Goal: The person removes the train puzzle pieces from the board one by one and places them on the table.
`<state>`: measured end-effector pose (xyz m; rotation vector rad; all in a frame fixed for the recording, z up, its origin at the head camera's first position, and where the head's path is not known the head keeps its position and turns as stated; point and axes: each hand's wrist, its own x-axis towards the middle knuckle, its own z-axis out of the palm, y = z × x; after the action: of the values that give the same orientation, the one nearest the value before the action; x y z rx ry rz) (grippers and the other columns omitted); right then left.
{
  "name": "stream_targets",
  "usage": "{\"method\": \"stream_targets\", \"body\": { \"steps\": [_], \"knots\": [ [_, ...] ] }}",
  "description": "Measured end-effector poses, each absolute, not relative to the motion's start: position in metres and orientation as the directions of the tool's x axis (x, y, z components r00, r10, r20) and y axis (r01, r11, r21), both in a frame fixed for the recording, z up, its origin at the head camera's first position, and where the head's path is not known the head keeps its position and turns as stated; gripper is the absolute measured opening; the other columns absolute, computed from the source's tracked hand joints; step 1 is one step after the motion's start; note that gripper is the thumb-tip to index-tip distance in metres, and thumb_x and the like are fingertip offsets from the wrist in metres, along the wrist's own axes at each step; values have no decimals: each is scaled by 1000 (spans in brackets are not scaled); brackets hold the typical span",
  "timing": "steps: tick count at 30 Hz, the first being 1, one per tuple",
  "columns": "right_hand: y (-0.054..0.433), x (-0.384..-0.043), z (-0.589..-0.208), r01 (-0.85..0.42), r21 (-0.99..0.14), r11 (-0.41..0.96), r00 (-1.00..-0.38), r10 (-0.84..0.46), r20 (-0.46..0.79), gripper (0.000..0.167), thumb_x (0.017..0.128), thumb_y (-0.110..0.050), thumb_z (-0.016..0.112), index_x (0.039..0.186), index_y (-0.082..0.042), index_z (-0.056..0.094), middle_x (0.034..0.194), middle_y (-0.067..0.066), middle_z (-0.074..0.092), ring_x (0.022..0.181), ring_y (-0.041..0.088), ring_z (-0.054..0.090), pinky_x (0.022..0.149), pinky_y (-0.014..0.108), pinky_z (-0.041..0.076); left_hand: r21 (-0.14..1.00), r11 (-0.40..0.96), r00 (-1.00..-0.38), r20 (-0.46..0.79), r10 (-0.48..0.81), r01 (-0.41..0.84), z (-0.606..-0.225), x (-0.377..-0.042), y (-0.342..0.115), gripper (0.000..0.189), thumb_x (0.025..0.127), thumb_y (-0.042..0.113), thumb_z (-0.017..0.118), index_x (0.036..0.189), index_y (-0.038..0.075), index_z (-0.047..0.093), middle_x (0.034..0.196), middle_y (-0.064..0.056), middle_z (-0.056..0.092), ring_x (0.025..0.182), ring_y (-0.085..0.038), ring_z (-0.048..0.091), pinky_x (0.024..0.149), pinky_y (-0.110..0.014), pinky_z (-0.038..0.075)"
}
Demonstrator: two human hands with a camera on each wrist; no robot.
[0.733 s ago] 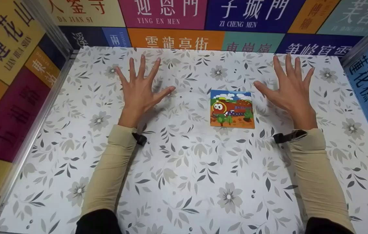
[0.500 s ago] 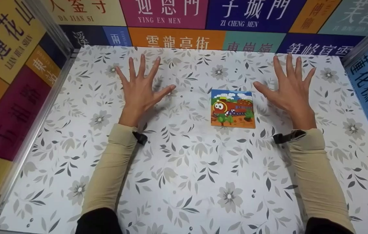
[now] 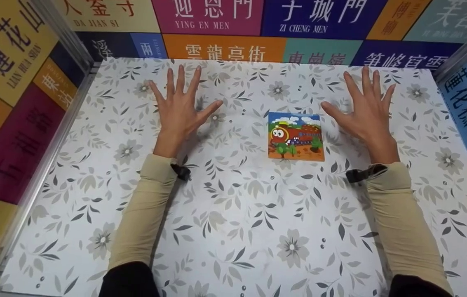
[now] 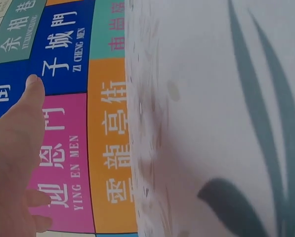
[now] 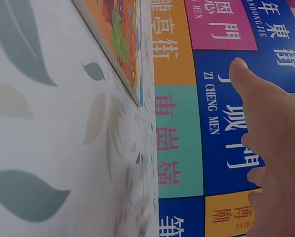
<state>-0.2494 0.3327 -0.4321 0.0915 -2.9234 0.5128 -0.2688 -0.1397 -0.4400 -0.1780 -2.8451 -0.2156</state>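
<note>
A square picture board [image 3: 296, 136] with a cartoon train on it lies flat, right of the middle of the flowered table. My right hand [image 3: 363, 117] is just to its right, fingers spread and the thumb pointing toward the board's upper right corner. Well to the left of the board is my left hand [image 3: 179, 111], also with fingers spread and holding nothing. In the right wrist view, part of the board [image 5: 120, 44] shows at the top, apart from the right hand [image 5: 271, 138]. The left wrist view has the left hand [image 4: 19, 153] at its left edge.
The table [image 3: 233, 231] is covered in white cloth with grey leaves and flowers. Colourful panels with lettering [image 3: 221, 49] stand along its back and both sides. A metal rail [image 3: 48, 165] runs along the left edge. Black straps [image 3: 359, 175] sit at both wrists.
My left hand has shifted slightly forward and to the right. The right hand has moved very little, and the board has stayed in its place.
</note>
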Motion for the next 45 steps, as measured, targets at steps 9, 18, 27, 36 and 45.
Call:
{"method": "stream_targets", "body": {
  "steps": [9, 18, 27, 36, 45],
  "knots": [
    [328, -242, -431, -204, -520, 829, -950, -39, 310, 72, 104, -51, 67, 167, -27, 44, 179, 7, 29, 166, 35, 26, 129, 69, 26, 172, 955, -918, 359, 167, 240, -445, -264, -118, 89, 103, 80, 44, 172, 26, 32, 175, -14, 39, 164, -34, 34, 134, -70, 8],
    [316, -236, -437, -223, -678, 701, -951, -3, 311, 51, 106, -28, 70, 154, -15, 60, 147, 14, 62, 130, 33, 68, 102, 32, 61, 176, 930, -906, 343, 249, 323, -448, -256, -89, 75, 108, 68, 48, 163, 18, 49, 168, -11, 50, 155, -31, 47, 132, -56, 30],
    [312, -235, -452, -72, -700, 710, -997, -24, 78, 50, 105, -29, 72, 149, -6, 63, 133, 20, 69, 123, 36, 70, 104, 46, 59, 222, 868, -873, 324, 364, 444, -454, -248, -48, 63, 111, 57, 53, 156, 14, 57, 157, -11, 61, 148, -30, 56, 125, -51, 42],
    [312, -234, -461, -16, -688, 726, -995, -81, -62, 51, 104, -26, 74, 148, -3, 64, 128, 21, 72, 118, 34, 71, 83, 11, 48, 321, 787, -848, 253, 465, 528, -453, -242, -10, 51, 110, 43, 62, 149, 10, 64, 144, -13, 69, 136, -30, 64, 115, -45, 53],
    [314, -239, -462, -25, -695, 718, -989, -120, -88, 50, 101, -20, 78, 146, -2, 65, 125, 22, 70, 101, 13, 66, 79, 7, 47, 509, 658, -802, 121, 585, 556, -453, -241, 22, 50, 111, 33, 61, 153, 6, 58, 145, -14, 66, 137, -27, 61, 115, -40, 53]
  ]
}}
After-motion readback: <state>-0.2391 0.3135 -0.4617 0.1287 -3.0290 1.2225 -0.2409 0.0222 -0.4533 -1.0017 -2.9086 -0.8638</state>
